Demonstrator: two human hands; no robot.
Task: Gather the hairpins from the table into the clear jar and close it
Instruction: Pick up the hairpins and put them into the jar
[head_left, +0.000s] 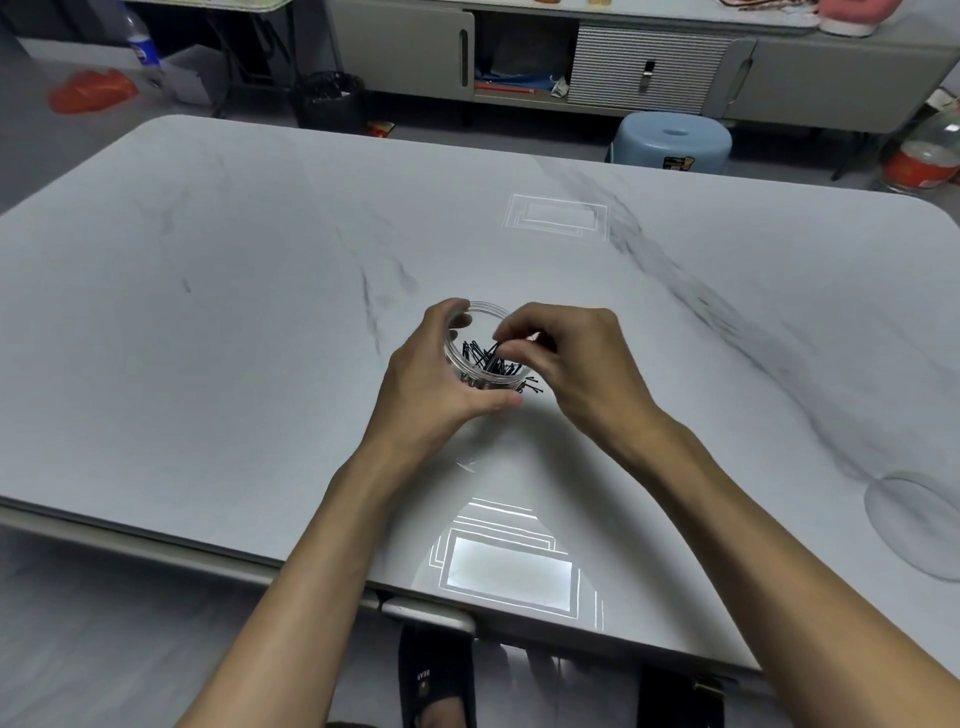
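A small clear jar (488, 313) stands open on the grey marble table (260, 312), holding a heap of black hairpins (485, 358). My left hand (431, 379) grips the jar's left side, with the thumb curled round its near wall. My right hand (576, 364) hovers over the jar's right rim, its fingertips pinching black hairpins above the opening. A few hairpins (532, 387) lie on the table at the jar's near right base. A clear round lid (919, 525) lies flat near the table's right edge.
A blue plastic stool (672, 143) stands beyond the far edge of the table. Grey cabinets (649, 62) line the back wall. A black bin (327, 104) sits on the floor at the back.
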